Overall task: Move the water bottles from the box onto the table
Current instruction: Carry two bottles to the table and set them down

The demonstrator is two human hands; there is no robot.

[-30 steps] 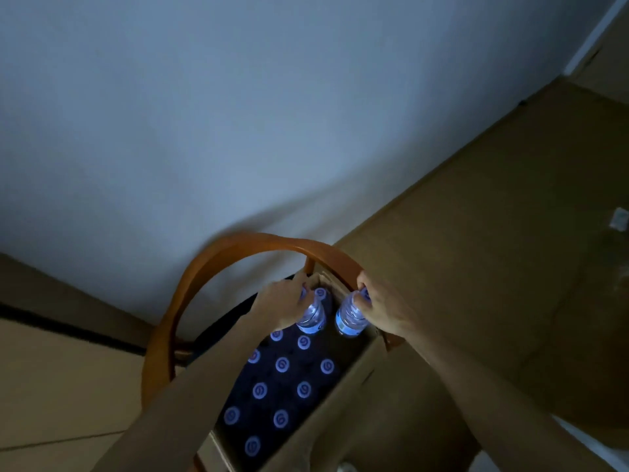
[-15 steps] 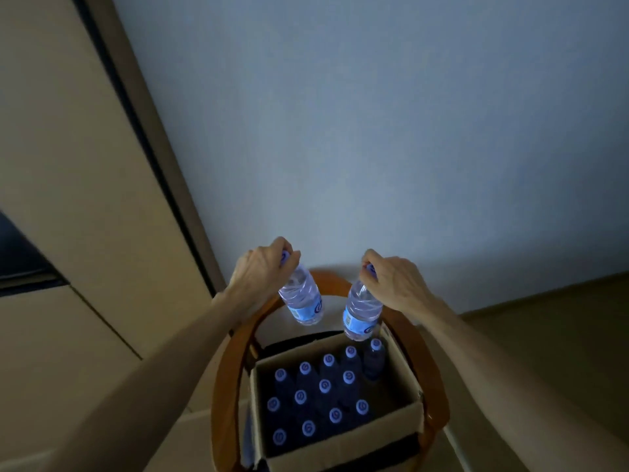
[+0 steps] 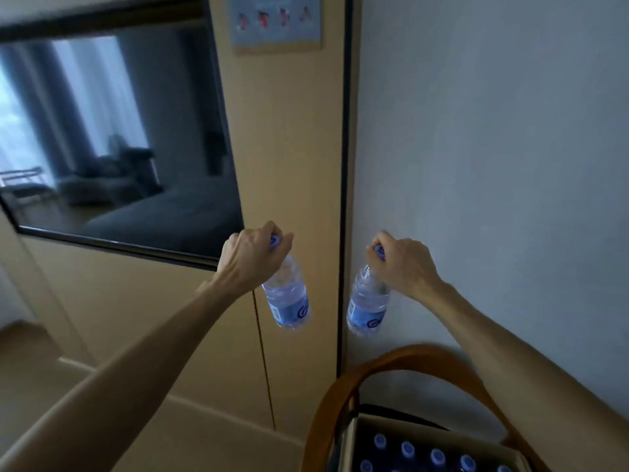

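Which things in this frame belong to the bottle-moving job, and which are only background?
Part of the job:
- left hand gripping a clear plastic water bottle with blue label
- right hand gripping a second clear blue-labelled bottle
- brown cardboard box of blue-capped bottles

Just there:
- curved wooden chair back
- dark glass panel
- small picture sign

Curved wooden chair back (image 3: 343,396) arching at lower right, before a pale grey wall (image 3: 493,148). Tan wood panelling (image 3: 292,148) at centre, edged on its right by a dark vertical strip (image 3: 344,199). Dark reflective screen (image 3: 112,137) at upper left; small framed notice (image 3: 275,22) at top, its figures blurred
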